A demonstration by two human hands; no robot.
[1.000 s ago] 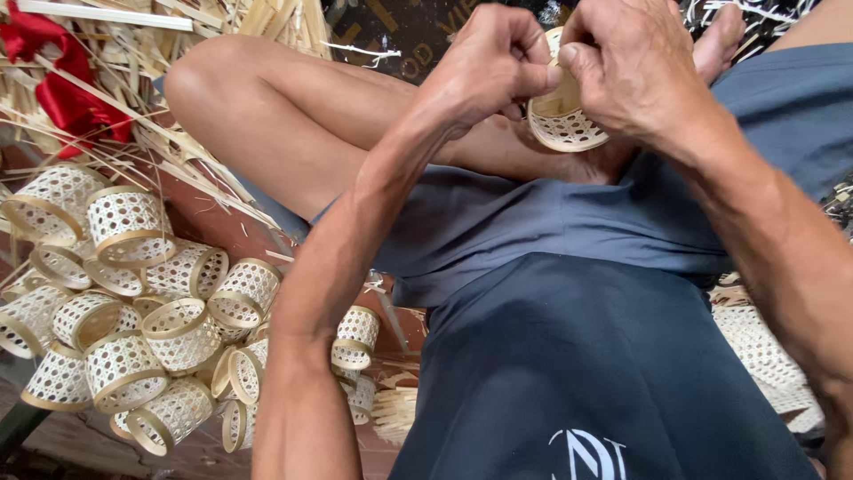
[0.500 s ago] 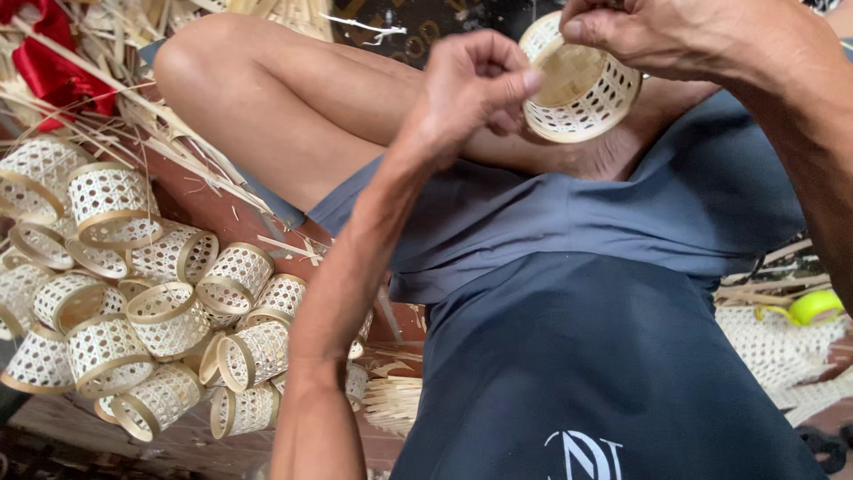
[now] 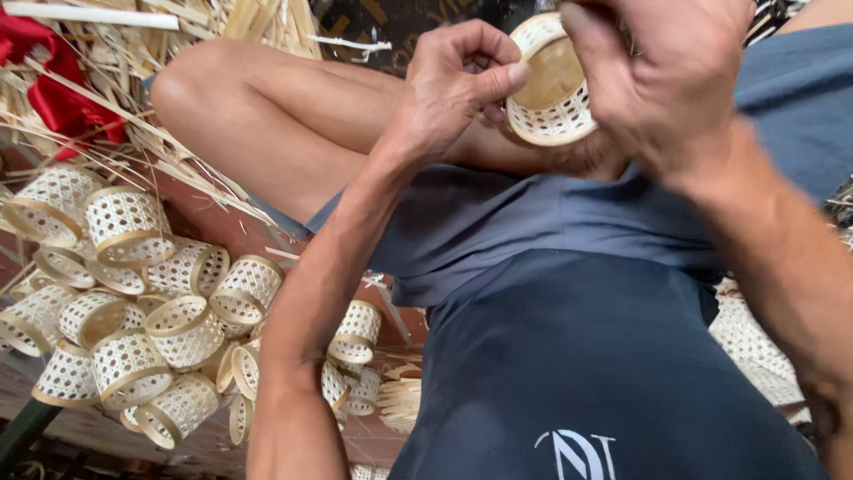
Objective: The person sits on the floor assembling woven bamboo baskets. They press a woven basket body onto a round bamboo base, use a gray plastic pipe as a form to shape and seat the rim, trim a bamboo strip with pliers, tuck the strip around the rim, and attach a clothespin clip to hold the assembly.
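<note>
A person sat with one bare knee (image 3: 191, 84) raised, seen from above by a camera on their own head. Both hands met near the top edge of the view around one small woven basket (image 3: 549, 89), a round, pale, open-weave cup with a solid band at its rim. The left hand (image 3: 453, 84) was curled, thumb pressed against the basket's rim and fingers folded in behind it. The right hand (image 3: 662, 76) gripped the basket from the far side, its fingers wrapped over the rim and hiding part of it. The basket was held in the air above the lap, over blue-grey shorts (image 3: 533, 222) and a dark blue shirt (image 3: 604, 373).

On the floor (image 3: 204, 218) to the person's left lay a heap of matching baskets (image 3: 133, 302), roughly twenty, tumbled on their sides and touching one another; the exact count could not be told. Behind the knee lay a loose pile of pale straw strips (image 3: 178, 27) and one red cloth (image 3: 58, 80) in the top left corner.
</note>
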